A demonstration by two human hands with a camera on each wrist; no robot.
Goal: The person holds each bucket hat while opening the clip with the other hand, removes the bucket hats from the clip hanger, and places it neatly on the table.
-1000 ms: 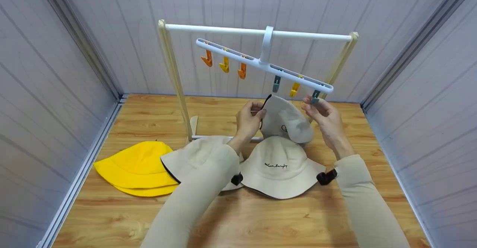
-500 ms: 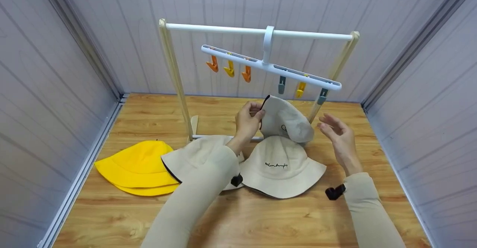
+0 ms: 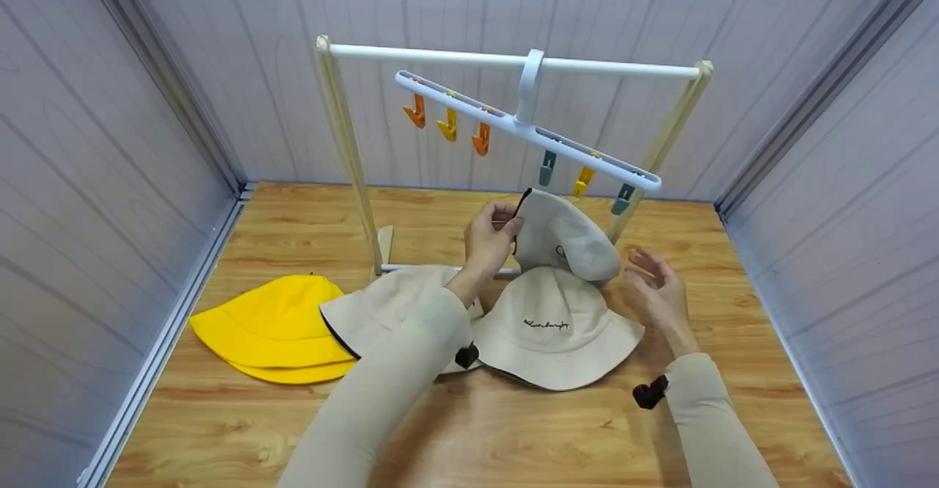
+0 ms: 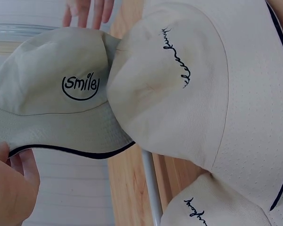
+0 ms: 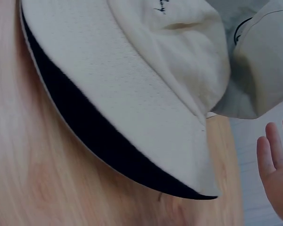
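My left hand (image 3: 490, 240) pinches the black-edged brim of a light bucket hat (image 3: 561, 235), holding it tilted behind another hat. The word "smile" shows on this held hat (image 4: 61, 75) in the left wrist view. To its right, my right hand (image 3: 659, 290) is apart from it with fingers loosely extended and nothing in them. Above hangs a white clip hanger (image 3: 524, 130), tilted down to the right, with orange, yellow and grey-green clips; the grey-green end clip (image 3: 623, 199) is just above and right of the held hat.
A cream bucket hat (image 3: 554, 334) with black script sits on the wooden surface in front. Left of it lie another cream hat (image 3: 389, 301), partly behind my left sleeve, and stacked yellow hats (image 3: 275, 326). A rack with a white top rail (image 3: 433, 56) stands behind; panelled walls enclose the sides.
My right hand has left the grey-green end clip and moved down beside the held hat. The hanger has swung a little. My left hand keeps its hold with hardly any movement.
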